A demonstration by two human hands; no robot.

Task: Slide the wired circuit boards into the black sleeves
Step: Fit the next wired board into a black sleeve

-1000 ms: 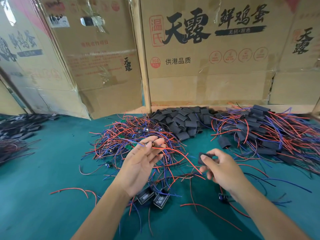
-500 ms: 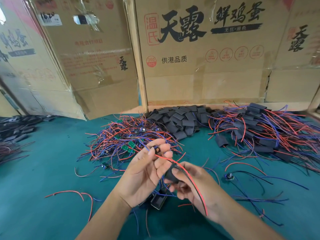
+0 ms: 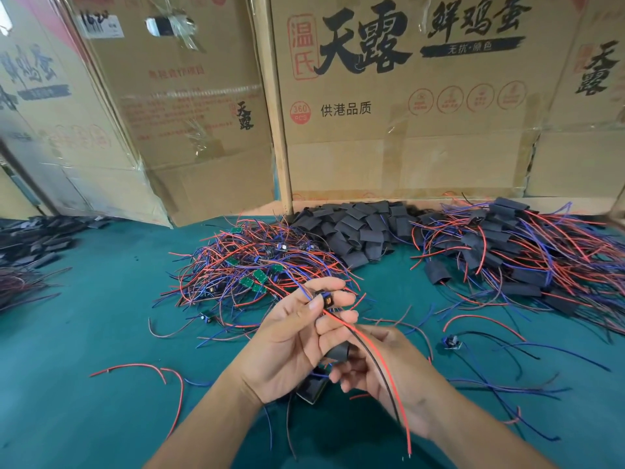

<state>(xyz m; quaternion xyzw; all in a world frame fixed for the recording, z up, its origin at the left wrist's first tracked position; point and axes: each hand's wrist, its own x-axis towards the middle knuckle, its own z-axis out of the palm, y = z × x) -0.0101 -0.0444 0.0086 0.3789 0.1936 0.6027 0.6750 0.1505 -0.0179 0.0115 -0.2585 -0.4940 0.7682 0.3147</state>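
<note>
My left hand pinches a small wired circuit board between thumb and fingertips, palm toward me. Its red and black wires trail down across my right hand. My right hand sits just below and right of the left, fingers curled round a black sleeve that lies against my left fingers. Behind them lie a tangle of unsleeved green boards with red and blue wires, a heap of empty black sleeves, and a heap of sleeved boards at the right.
Cardboard boxes wall off the back of the green table. Loose wires and a stray board lie near my hands. A dark part lies under my wrists. More black sleeves are piled far left.
My right hand moved left with the black sleeve and came in under my left hand. The board's wires now drape over my right hand. My left hand stayed nearly still.
</note>
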